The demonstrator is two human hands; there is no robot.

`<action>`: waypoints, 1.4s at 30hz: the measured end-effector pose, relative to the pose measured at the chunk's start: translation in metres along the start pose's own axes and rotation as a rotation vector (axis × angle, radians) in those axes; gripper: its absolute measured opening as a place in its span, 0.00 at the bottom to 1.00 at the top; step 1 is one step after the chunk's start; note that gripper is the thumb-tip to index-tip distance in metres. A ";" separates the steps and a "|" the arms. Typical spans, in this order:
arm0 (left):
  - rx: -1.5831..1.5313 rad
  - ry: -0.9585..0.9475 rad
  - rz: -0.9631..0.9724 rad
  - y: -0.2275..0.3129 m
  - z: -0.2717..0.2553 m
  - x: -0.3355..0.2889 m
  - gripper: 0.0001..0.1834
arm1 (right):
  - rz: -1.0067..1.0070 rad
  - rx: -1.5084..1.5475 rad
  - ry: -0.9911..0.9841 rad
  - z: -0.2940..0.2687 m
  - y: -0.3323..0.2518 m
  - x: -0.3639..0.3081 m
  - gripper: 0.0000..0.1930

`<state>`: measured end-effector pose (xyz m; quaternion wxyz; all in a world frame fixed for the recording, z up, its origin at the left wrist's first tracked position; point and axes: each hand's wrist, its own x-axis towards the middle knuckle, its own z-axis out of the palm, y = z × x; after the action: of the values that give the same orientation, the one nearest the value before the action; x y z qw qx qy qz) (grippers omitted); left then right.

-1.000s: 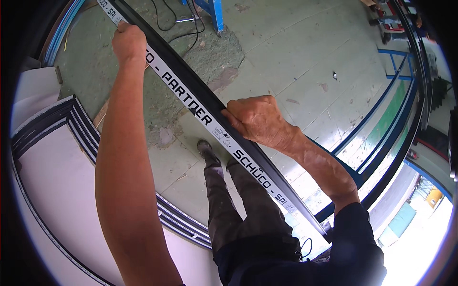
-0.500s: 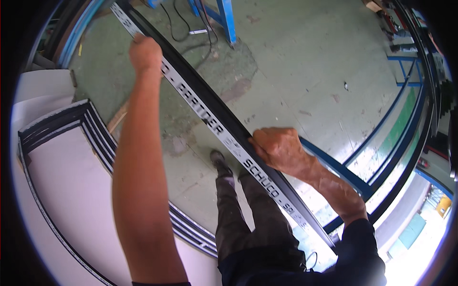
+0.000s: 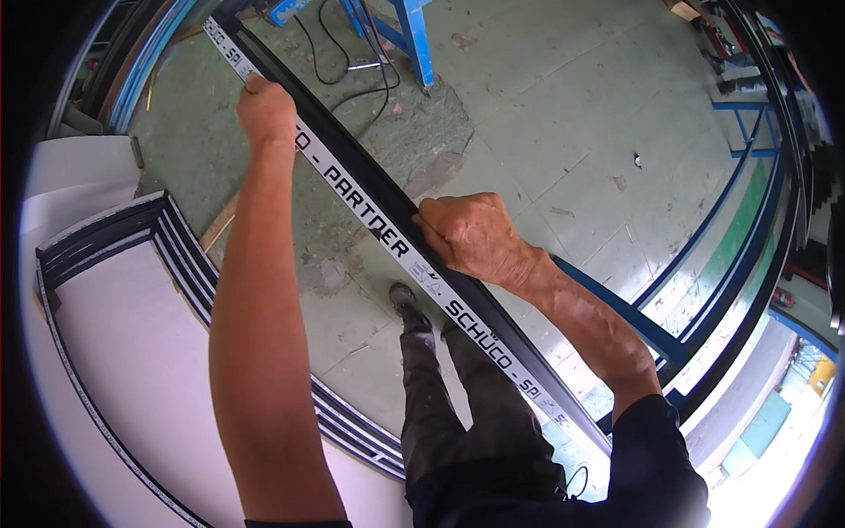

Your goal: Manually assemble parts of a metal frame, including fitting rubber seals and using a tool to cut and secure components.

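A long black frame profile (image 3: 361, 204) with a white printed film strip along it slants from the far left down to the near right, held off the floor in front of my legs. My left hand (image 3: 267, 113) is closed around it near its far end, thumb over the white strip. About midway along, my right hand (image 3: 471, 233) is closed in a fist on the black side. The fingertips of both hands are hidden, and the near end of the profile passes by my right arm.
White-topped surfaces with stacked black frame pieces (image 3: 101, 231) lie at the left. A blue metal stand (image 3: 414, 44) and dark cables (image 3: 387, 88) are on the floor ahead. A dark blue rack (image 3: 642, 321) stands at the right. A small piece of debris (image 3: 638, 161) lies on the green floor (image 3: 546, 114).
My right hand has slid up along the profile toward the far left, closer to my left hand. The left hand and the profile have hardly moved.
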<state>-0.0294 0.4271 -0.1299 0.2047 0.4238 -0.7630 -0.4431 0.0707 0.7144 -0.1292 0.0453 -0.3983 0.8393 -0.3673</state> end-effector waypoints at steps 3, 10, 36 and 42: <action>-0.066 -0.040 -0.074 -0.001 -0.003 0.003 0.32 | 0.020 0.072 0.010 -0.001 -0.004 -0.005 0.14; 0.041 0.012 -0.006 -0.002 0.000 -0.007 0.33 | 0.117 -0.108 -0.094 0.006 0.001 0.031 0.14; 0.046 -0.016 -0.029 -0.010 0.000 0.008 0.35 | 0.078 -0.019 -0.133 -0.018 -0.014 -0.056 0.11; 0.008 -0.018 -0.018 0.003 0.000 -0.008 0.34 | 0.207 0.006 -0.280 -0.024 -0.007 -0.022 0.20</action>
<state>-0.0261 0.4347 -0.1266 0.1922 0.4275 -0.7626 -0.4458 0.0809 0.7412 -0.1117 0.2004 -0.3569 0.8602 -0.3041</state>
